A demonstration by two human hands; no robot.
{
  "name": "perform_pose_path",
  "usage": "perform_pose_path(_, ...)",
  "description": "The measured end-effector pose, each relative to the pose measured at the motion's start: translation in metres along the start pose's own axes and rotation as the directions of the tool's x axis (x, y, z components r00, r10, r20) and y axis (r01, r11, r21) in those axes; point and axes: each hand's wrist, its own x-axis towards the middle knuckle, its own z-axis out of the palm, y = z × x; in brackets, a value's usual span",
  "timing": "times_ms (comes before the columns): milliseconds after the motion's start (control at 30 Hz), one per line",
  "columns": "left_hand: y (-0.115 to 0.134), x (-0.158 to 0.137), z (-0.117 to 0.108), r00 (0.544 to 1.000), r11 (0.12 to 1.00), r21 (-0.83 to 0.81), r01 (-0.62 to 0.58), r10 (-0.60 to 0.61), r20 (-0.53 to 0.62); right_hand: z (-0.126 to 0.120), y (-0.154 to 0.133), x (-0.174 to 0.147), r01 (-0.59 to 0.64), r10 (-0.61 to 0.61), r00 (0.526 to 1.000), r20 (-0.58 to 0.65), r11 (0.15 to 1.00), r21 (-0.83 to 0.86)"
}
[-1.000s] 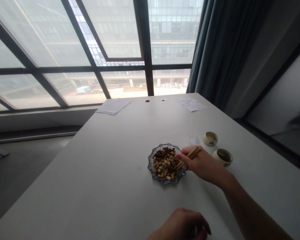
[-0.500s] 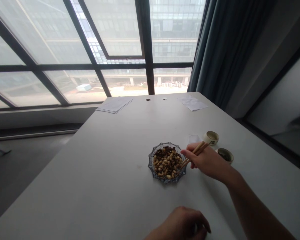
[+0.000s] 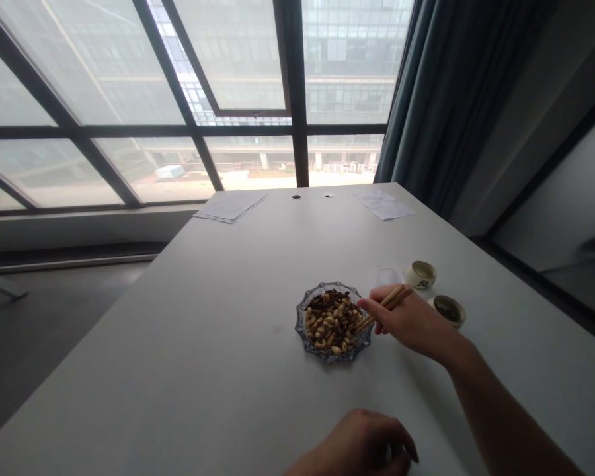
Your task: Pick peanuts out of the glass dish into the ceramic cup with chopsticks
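My right hand [image 3: 401, 317] is closed around a pair of wooden chopsticks [image 3: 389, 301]. Their tips reach into the right side of a scalloped glass bowl [image 3: 303, 342] and touch its contents. Peanuts [image 3: 333, 324] fill most of the bowl, with dark brown strips or seeds [image 3: 330, 299] towards the back; I cannot tell whether a piece is pinched between the tips. Below the bowl, near the bottom edge of the view, my left hand [image 3: 361, 439] rests on the white table, its fingers curled in and nothing visible in them.
Beyond my right hand stand two small cups, one pale with a dark character [image 3: 420, 275], the other holding dark contents [image 3: 447, 311]. A clear plastic piece [image 3: 387, 277] lies beside them. Papers lie at the far left [image 3: 232, 205] and far right [image 3: 387, 205] of the table [image 3: 218, 297].
The chopstick tips have drawn closer together and shifted slightly left within the bowl. My left hand stays in place. The whole view has shifted a little.
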Motion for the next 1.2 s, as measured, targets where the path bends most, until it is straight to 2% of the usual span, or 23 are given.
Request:
perform_pose_path(233,-0.0015,-0.0004,-0.0006,1.0,1.0,0.001,0.018,-0.018,0.007,0.0015,0.0034,0.0031,-0.028,0.028,1.0,0.005,0.995,0.095)
perform_pose_path(433,-0.0014,-0.001,-0.0025,1.0,1.0,-0.017,0.008,-0.008,0.011,0.0017,0.0036,0.0016,-0.019,0.021,1.0,-0.02,0.995,0.1)
perform_pose_path(900,-0.0092,0.0005,0.0002,1.0,1.0,0.011,-0.009,0.009,0.009,0.0012,-0.0041,0.0019,-0.043,0.042,0.999,0.018,0.992,0.121)
perform_pose_path(1200,-0.0033,0.0028,-0.0015,1.0,1.0,0.016,0.01,-0.01,0.016,0.0058,-0.0029,0.0013,-0.021,0.02,1.0,0.013,0.996,0.086)
